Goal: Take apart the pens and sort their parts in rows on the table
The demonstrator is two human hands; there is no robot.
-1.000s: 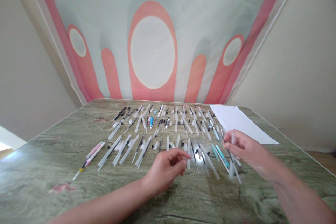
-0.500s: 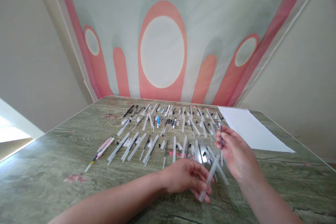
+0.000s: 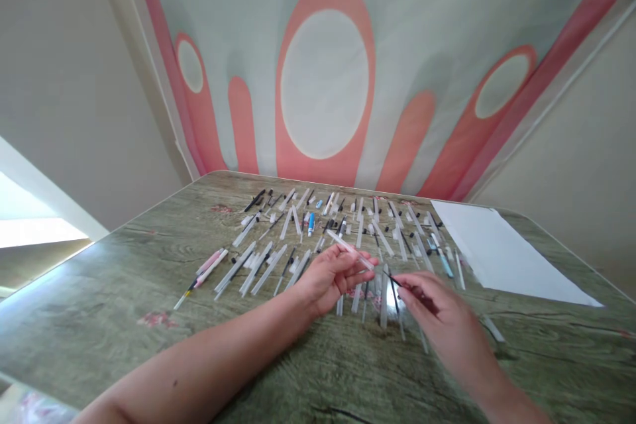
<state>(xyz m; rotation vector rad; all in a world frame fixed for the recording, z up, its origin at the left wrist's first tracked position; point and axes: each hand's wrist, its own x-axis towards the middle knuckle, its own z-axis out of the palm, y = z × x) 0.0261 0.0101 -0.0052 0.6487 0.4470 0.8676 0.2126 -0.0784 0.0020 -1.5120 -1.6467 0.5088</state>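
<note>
My left hand (image 3: pixel 328 278) is closed in a pinch around a translucent white pen barrel (image 3: pixel 344 244), which slants with one end toward my right hand. Between the thumb and fingers of my right hand (image 3: pixel 440 305) is a dark, thin pen refill (image 3: pixel 391 277); its end points at the lower end of the barrel with a small gap between them. Below the hands, more clear barrels lie on the table, among them one barrel (image 3: pixel 384 305) beside a dark refill. My right hand hides some of these pieces.
Rows of pen parts, barrels, refills and small caps, cover the middle of the wood-patterned table (image 3: pixel 124 278). A pink pen (image 3: pixel 209 262) lies at the left, a blue piece (image 3: pixel 311 224) among the rows. White paper (image 3: pixel 507 248) lies at the right, before the patterned wall.
My left hand has risen and moved left, turning the barrel. My right hand has come lower and swung the refill from upright toward the barrel. The view has shifted slightly.
</note>
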